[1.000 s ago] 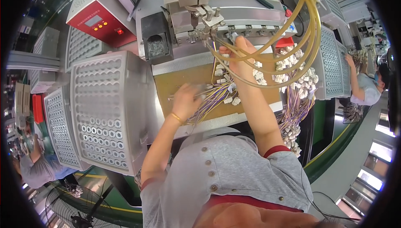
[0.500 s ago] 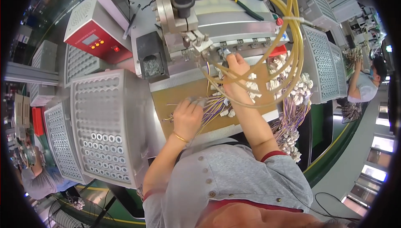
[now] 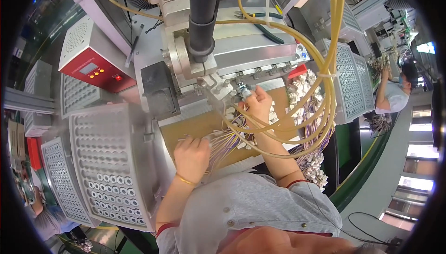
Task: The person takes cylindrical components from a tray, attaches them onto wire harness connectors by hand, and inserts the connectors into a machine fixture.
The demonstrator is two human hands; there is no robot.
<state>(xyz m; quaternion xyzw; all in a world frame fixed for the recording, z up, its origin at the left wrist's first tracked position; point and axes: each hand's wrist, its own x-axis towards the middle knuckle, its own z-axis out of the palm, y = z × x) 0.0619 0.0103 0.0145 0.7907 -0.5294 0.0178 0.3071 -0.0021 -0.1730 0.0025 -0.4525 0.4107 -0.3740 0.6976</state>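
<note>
My left hand [image 3: 191,157] pins the purple wire bundle [image 3: 222,143] flat on the surface [image 3: 186,131] while my right hand [image 3: 257,106] pinches a connector [image 3: 243,91] against the machine head [image 3: 211,75].

Lighting: bright, even, from overhead; blown-out white windows [image 3: 420,151] at the right edge. Shadows: soft and short beneath the metal machine [image 3: 241,49] and the forearms. Glare: pale sheen on the machine's brushed top and the perforated white trays [image 3: 109,161]. Distortion: strong fisheye, straight edges bowing near the rim, black vignette at all corners. Focus: centre sharp; periphery smeared, distant co-worker [image 3: 395,91] soft.
</note>
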